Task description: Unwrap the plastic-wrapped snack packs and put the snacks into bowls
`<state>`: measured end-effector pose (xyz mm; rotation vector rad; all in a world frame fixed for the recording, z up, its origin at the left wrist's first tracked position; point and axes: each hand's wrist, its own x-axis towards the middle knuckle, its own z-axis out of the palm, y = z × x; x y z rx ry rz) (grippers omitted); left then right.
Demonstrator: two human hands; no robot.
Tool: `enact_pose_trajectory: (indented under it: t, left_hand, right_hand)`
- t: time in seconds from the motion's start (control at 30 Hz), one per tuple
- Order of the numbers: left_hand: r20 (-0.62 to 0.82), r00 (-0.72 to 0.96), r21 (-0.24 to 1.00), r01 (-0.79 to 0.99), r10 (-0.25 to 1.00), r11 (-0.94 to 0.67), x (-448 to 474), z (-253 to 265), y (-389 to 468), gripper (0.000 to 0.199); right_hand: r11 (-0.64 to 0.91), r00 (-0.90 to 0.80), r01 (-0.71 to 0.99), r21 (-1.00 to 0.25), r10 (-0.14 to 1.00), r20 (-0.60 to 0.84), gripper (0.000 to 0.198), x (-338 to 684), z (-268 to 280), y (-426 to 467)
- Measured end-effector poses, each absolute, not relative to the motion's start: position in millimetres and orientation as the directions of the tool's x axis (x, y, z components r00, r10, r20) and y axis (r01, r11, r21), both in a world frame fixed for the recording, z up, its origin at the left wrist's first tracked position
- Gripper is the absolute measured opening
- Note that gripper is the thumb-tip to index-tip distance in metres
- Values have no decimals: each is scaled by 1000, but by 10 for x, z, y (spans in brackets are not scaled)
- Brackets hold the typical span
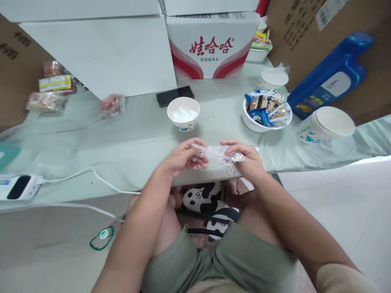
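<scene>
We note the pale table [91,134] with one lined paper bowl [183,114] done at centre and stacked bowls [326,124] unlined far right. Left hand [183,158] and right hand [247,160] pinch a crumpled clear plastic bag [218,156] at the near edge, unopened.

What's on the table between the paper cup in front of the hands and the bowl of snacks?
Nothing: the head view shows bare tablecloth between the paper cup and the snack bowl.

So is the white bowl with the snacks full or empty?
Full. The white bowl is heaped above its rim with wrapped snacks, some in blue wrappers.
</scene>
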<state>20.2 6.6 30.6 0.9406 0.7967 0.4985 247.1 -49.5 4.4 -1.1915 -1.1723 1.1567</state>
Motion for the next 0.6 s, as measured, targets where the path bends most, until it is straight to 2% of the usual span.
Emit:
enact_pose_trajectory:
  t: [0.07, 0.13, 0.2, 0.27, 0.3, 0.37, 0.4, 0.47, 0.53, 0.6]
  left_hand:
    - [-359, 653, 828, -107, 667, 550, 161, 332, 59, 36]
    - [-336, 639, 850, -110, 691, 515, 116, 341, 42, 37]
    - [-295, 548, 927, -32, 782, 372, 63, 335, 23, 26]
    - [-224, 487, 974, 73, 844, 217, -1, 322, 11, 20]
    - [-190, 493, 982, 99, 849, 162, -35, 315, 7, 23]
    - [-131, 480, 989, 123, 868, 81, -91, 300, -3, 31]
    - [-94, 401, 987, 157, 911, 33, -109, 292, -13, 37]
    - [56, 112, 948, 307, 992, -88, -116, 270, -54, 39]
    - [240, -67, 878, 440, 968, -188, -89, 241, -114, 27]
    - [273, 6, 878, 407, 962, -252, -48, 212, -172, 15]
  right_hand:
    - [49, -2, -9, -999, 999, 49, 9, 2535, 126, -554]
    - [102, -91, 89, -991, 991, 94, 22, 2573, 232, -590]
    - [166, -60, 269, -949, 986, 155, 32, 2553, 344, -580]
    - [174, 45, 420, -890, 976, 212, 23, 2458, 445, -520]
    - [150, 62, 459, -876, 978, 200, 21, 2387, 489, -474]
    - [41, -24, 499, -866, 999, 34, 40, 2217, 560, -368]
    - [-33, -69, 523, -852, 994, -81, 38, 2129, 588, -314]
    - [-153, -56, 585, -797, 972, -228, 23, 1968, 628, -225]
    - [-168, 4, 598, -783, 978, -207, 19, 1841, 652, -170]
    - [-89, -57, 539, -838, 988, -142, 22, 1746, 663, -147]
